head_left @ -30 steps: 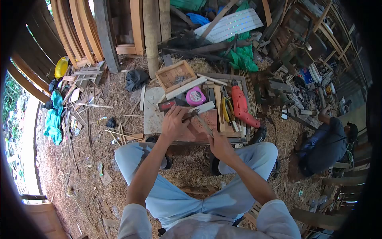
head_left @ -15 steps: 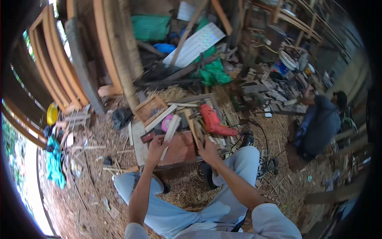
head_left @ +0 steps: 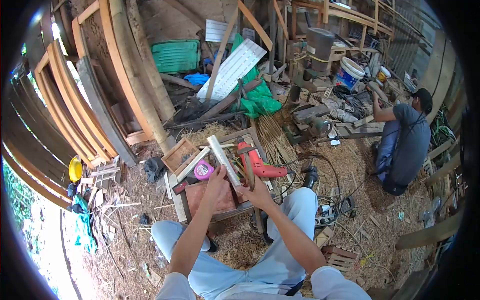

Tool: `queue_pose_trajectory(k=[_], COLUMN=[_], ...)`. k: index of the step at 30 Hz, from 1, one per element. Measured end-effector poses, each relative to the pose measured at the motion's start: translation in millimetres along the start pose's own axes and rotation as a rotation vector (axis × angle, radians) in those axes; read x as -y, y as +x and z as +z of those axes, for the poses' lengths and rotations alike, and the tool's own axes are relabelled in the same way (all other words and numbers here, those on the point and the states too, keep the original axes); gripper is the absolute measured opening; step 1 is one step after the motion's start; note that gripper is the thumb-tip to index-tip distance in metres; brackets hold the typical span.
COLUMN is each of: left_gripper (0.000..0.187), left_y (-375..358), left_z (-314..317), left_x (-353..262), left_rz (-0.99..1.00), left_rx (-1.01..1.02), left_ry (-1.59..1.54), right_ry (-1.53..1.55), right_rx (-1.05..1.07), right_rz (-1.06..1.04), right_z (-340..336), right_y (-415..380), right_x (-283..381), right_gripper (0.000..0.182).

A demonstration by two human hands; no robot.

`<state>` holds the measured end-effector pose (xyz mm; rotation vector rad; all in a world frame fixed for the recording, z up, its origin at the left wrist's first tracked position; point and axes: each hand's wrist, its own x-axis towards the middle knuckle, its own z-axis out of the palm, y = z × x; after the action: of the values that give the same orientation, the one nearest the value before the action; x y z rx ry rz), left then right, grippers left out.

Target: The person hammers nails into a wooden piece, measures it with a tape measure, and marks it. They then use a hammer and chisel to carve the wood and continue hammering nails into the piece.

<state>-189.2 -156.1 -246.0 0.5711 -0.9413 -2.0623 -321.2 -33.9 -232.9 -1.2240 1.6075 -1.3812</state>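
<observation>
My left hand (head_left: 217,184) is closed around a pale wooden strip (head_left: 222,156), which tilts up and away over the low workbench. The strip's lower end reaches my right hand (head_left: 256,193), whose fingers are closed on a narrow, brownish, flat piece (head_left: 248,169) standing upright; its kind I cannot make out. Below my hands lies a reddish-brown board (head_left: 197,199) on the bench. Just beyond my right hand rests a red power drill (head_left: 263,166). A pink tape measure (head_left: 203,170) sits left of the strip, near a shallow wooden box (head_left: 180,154).
A co-worker (head_left: 407,135) crouches at the right. Cables and a power strip (head_left: 325,215) lie beside my right knee. Wooden frames (head_left: 75,105) lean at the left. A white bucket (head_left: 348,73) and a green crate (head_left: 176,56) stand at the back. Shavings cover the floor.
My left hand has lifted the wooden strip off the bench and moved right, bringing it close to my right hand. The view has shifted slightly.
</observation>
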Motion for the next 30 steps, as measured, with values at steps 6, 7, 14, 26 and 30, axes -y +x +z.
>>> queue_pose_trajectory(k=[6, 7, 14, 26, 30], left_gripper=[0.025, 0.027, 0.040, 0.038, 0.036], left_y=[0, 2, 11, 41, 57], left_z=[-2, -4, 28, 47, 53], left_x=[-6, -4, -34, -8, -7], left_rz=[0.072, 0.076, 0.063, 0.087, 0.088], left_rx=[-0.064, -0.080, -0.067, 0.079, 0.126], left_ry=[0.053, 0.081, 0.246, 0.504, 0.518], right_ry=[-0.096, -0.090, -0.102, -0.318, -0.194], right_rx=[-0.063, -0.071, -0.337, -0.351, -0.316], right_rz=[-0.024, -0.019, 0.015, 0.070, 0.077], right_z=[0, 1, -3, -52, -62], right_y=[6, 4, 8, 20, 23], right_x=[1, 3, 11, 23, 22], right_gripper=[0.052, 0.052, 0.048, 0.053, 0.053])
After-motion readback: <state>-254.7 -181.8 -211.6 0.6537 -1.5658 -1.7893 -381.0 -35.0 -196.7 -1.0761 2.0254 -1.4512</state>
